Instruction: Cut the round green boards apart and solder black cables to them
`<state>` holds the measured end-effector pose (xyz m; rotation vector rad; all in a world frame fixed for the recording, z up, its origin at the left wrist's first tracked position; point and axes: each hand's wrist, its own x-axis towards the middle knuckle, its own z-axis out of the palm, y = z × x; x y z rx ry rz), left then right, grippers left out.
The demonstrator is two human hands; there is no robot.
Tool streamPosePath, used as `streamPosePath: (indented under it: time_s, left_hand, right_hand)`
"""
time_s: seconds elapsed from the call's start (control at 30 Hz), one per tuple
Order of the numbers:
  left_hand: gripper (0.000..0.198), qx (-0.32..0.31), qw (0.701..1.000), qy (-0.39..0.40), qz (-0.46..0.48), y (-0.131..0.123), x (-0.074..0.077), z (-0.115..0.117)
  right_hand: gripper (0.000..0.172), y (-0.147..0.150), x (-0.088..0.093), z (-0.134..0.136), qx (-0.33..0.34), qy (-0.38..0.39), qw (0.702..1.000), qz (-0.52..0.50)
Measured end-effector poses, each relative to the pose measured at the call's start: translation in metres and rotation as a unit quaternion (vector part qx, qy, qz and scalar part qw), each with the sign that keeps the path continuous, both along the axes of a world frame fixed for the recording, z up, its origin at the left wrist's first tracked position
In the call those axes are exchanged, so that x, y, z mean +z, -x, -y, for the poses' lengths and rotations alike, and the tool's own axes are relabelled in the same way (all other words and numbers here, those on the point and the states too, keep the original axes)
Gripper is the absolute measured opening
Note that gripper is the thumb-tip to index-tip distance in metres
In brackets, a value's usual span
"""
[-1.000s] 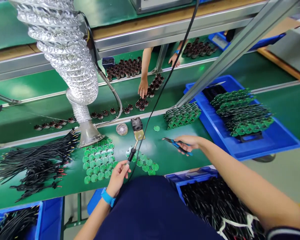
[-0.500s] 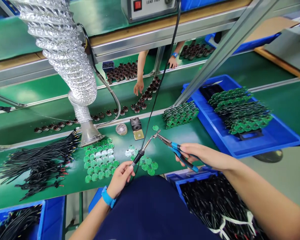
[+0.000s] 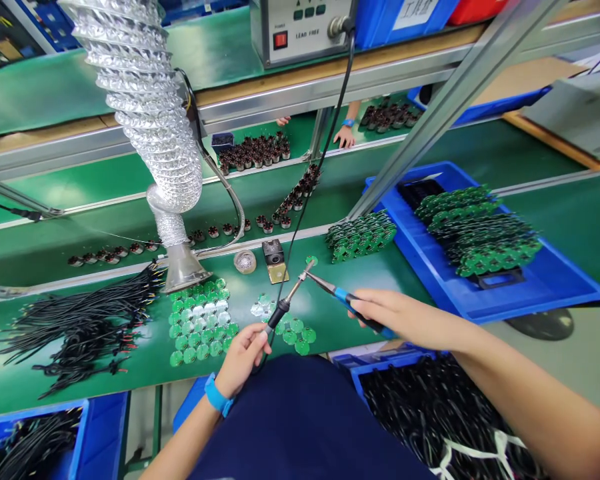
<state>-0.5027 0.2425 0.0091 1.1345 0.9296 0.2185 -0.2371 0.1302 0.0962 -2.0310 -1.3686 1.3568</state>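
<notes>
A soldering iron (image 3: 279, 311) was held by the left hand (image 3: 245, 352), its fingers and thumb curled closely round the handle. A pair of pliers (image 3: 343, 295) was held by the right hand (image 3: 387, 312), its fingers wrapped about the grips. The two tools were brought together tip to tip between the hands, above the green table (image 3: 405, 270).

The table's front edge was passed over by both forearms and was covered midway by the person's body. Bare table was left beyond the right hand, as far as a stack of green boards (image 3: 363, 235) and the near wall of a blue tray (image 3: 565, 290). Less room was found at the left hand: a block of green discs (image 3: 203, 351) was set just to its left, and loose discs (image 3: 303, 347) were spread between the hands. A slanting metal post (image 3: 440, 107) was placed well beyond the right hand.

A lone disc (image 3: 311, 260) was partly covered by the iron's tip. Whether that tip was gripped by the pliers could not be told. The silver hose (image 3: 150, 113), beyond the left hand, was cut off above. Of one co-worker's hand (image 3: 283, 121), only the fingers were seen under the shelf (image 3: 220, 50).
</notes>
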Motion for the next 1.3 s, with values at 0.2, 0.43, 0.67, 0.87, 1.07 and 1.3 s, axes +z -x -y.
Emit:
streamPosePath:
  time_s: [0.2,0.43,0.67,0.87,1.07,1.3]
  left_hand:
    - [0.039,-0.037,0.964,0.216,0.152,-0.010,0.010,-0.002]
    - [0.044,-0.078,0.980,0.112,0.141,-0.023,0.025,0.003]
    - [0.048,0.003,0.996,-0.054,0.071,-0.029,0.034,0.009]
    - [0.034,-0.086,0.926,0.250,0.268,-0.023,0.056,0.001]
    - [0.029,-0.116,0.891,0.309,0.313,-0.020,0.063,0.000]
    - [0.029,-0.116,0.891,0.303,0.316,-0.018,0.065,0.000]
  right_hand:
    - [0.031,0.023,0.006,0.002,0.089,-0.050,0.983,0.152]
    - [0.029,0.025,0.003,0.009,0.073,-0.108,0.980,0.151]
    - [0.033,0.019,0.010,0.022,0.044,-0.115,0.987,0.108]
    - [0.035,0.000,-0.007,0.016,0.058,-0.185,0.981,0.023]
    - [0.026,-0.002,-0.002,0.003,0.104,-0.239,0.965,0.013]
    - [0.026,-0.005,0.005,0.002,0.115,-0.229,0.966,0.022]
